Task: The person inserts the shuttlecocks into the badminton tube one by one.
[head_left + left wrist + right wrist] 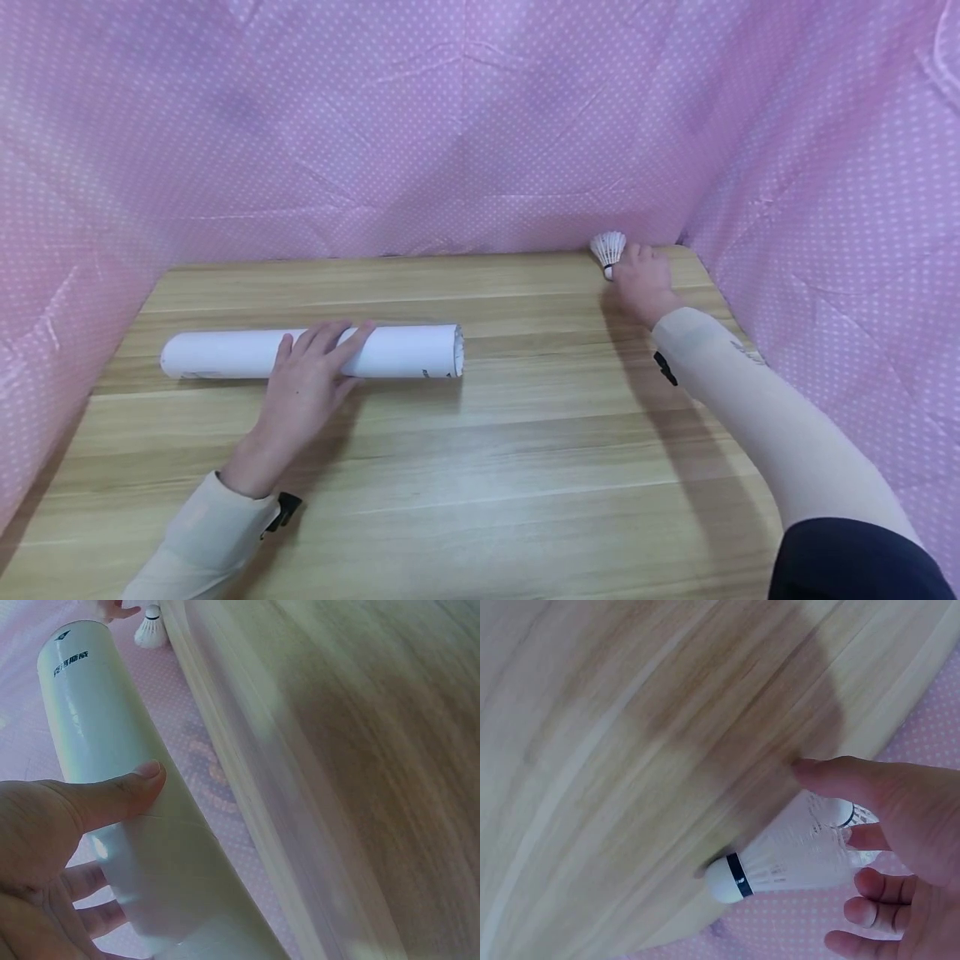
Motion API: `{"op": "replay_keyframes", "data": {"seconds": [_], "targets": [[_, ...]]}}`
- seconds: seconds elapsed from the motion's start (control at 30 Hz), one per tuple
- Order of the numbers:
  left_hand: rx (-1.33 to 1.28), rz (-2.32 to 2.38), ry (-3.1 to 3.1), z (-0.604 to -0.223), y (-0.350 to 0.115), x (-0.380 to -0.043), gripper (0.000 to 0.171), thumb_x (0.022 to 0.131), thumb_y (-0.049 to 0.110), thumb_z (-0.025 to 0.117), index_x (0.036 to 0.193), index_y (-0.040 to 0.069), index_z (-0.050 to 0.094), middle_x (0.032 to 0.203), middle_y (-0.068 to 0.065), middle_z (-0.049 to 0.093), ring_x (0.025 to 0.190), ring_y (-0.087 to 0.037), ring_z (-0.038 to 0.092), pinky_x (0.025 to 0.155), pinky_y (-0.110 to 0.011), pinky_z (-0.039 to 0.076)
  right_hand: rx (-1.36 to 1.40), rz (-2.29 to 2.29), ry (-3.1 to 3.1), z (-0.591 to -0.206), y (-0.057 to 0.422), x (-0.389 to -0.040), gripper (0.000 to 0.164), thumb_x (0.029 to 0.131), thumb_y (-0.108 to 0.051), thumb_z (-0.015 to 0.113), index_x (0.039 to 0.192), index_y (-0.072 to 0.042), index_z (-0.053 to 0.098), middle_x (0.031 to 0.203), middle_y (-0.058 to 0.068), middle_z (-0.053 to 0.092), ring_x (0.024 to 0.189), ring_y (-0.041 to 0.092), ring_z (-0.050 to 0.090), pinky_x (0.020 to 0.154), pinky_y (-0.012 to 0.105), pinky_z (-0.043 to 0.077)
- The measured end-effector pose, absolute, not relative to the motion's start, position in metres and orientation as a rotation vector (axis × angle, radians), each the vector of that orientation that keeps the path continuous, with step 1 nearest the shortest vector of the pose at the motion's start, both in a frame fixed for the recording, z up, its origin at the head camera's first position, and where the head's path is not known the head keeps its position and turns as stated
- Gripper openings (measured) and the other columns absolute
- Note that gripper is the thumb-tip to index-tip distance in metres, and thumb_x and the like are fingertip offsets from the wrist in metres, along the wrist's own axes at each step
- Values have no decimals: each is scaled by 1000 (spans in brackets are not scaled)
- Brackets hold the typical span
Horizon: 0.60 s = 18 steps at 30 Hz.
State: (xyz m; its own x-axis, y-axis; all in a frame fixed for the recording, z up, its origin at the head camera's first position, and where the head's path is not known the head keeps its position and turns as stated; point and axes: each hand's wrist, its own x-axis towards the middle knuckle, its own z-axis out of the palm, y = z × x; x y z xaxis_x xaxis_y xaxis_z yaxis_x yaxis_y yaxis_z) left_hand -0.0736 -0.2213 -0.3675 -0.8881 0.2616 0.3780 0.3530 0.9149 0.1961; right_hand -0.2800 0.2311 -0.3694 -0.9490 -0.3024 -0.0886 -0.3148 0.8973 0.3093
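Lying sideways at the left of the table, a long white shuttlecock tube (pixel 408 352) carries dark print near its right end. My left hand (pixel 303 387) grips it around the middle, thumb on one side (pixel 112 802) and fingers on the other. At the far right edge stands a white shuttlecock (pixel 608 248) with a black band round its cork. My right hand (pixel 645 279) is beside it, thumb and fingers spread apart. In the right wrist view a second shuttlecock (pixel 840 812) shows between thumb and index finger, partly hidden; the head view does not show it.
The wooden table (pixel 480 475) has its back edge against a pink dotted cloth (pixel 420 150), which also hangs at both sides. A black clip (pixel 282 510) sits at the left cuff, another (pixel 664 368) at the right.
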Motion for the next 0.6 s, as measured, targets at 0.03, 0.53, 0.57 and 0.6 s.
{"op": "replay_keyframes", "data": {"seconds": [0.03,0.53,0.57,0.6], "targets": [[-452,-370,-2728,-367,-221,-74,86,71,1,89,147,21,53,136,-17,55,127,-42,48,99,-79,29,-498,537,3006,-369,231,-280,26,91,-9,54,104,14,58,99,26,48,97,41,53,76,50,51],[-450,-373,-2741,-367,-220,-72,86,71,1,89,147,20,53,136,-17,55,128,-42,47,100,-79,28,-762,910,2810,-373,224,-273,19,91,-3,63,109,-1,68,108,25,58,106,42,54,89,56,48],[-451,-372,-2740,-368,-220,-72,86,71,1,89,147,20,53,136,-18,55,128,-42,48,100,-79,28,-748,900,2814,-373,223,-273,18,92,-3,61,109,0,68,108,27,59,105,43,55,90,57,48],[-452,-374,-2739,-368,-220,-72,85,71,1,89,146,20,53,136,-18,55,127,-42,48,100,-79,28,-730,892,2819,-373,223,-272,18,93,-3,58,108,1,68,108,27,59,104,43,55,90,58,48]]}}
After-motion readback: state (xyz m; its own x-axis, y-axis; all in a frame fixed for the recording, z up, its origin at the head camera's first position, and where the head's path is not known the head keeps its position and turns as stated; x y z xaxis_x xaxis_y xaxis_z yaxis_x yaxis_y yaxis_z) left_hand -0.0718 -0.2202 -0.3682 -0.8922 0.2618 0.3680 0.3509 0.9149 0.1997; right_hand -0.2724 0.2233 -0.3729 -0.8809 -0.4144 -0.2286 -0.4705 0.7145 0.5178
